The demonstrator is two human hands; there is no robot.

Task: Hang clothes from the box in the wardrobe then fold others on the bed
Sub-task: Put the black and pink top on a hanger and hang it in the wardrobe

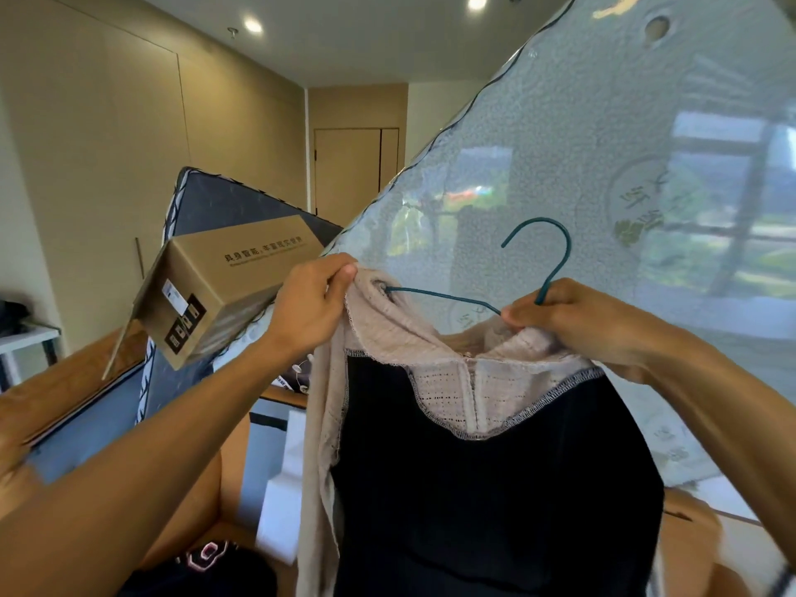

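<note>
Both hands grip mid-frame — left hand pinching the beige-and-black knit garment, right hand clutching the teal wire hanger — so the unthreaded shoulder may slip off.

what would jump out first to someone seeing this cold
Front and centre, a black and beige garment is held up on a teal hanger. The left hand pinches its beige shoulder, and the right hand grips the hanger's neck at the collar. A big plastic-wrapped mattress fills the upper right, and a cardboard box shows at the left, behind the left hand.
</note>
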